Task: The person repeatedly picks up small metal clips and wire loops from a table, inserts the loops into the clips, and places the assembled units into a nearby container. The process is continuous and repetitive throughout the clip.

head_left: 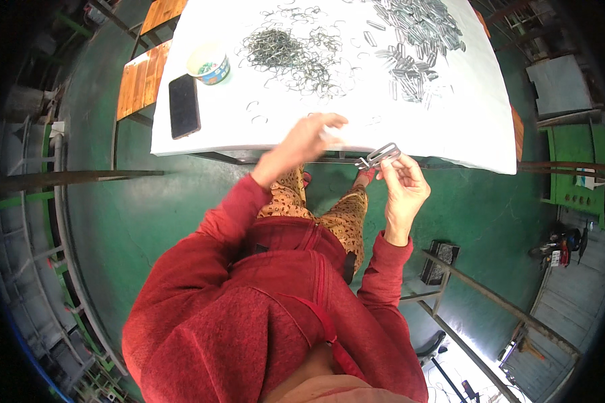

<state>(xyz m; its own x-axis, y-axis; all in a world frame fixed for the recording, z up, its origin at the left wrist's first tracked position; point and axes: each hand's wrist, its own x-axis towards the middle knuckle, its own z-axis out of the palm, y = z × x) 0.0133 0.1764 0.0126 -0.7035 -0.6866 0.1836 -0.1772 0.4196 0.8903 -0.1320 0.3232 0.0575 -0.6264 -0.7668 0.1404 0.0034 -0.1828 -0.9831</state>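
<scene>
Between the thumb and fingers of my right hand (405,185) is a slim grey slotted buckle (382,154), rounded at the end, held just off the table's near edge. My left hand (308,140) is over that edge to the left of it, blurred by motion, so its grip does not show. Farther off on the white-covered table (235,127) lies a tangled heap of small dark bent wire pieces (274,48), with more scattered around it. A heap of similar grey slotted pieces (423,30) spreads over the far right.
A black phone (184,107) lies at the table's left, next to a tub (210,65) with small green bits inside. Wooden stools (143,79) stand left of the table. Metal rails (501,310) and a dark box (441,260) are at the lower right.
</scene>
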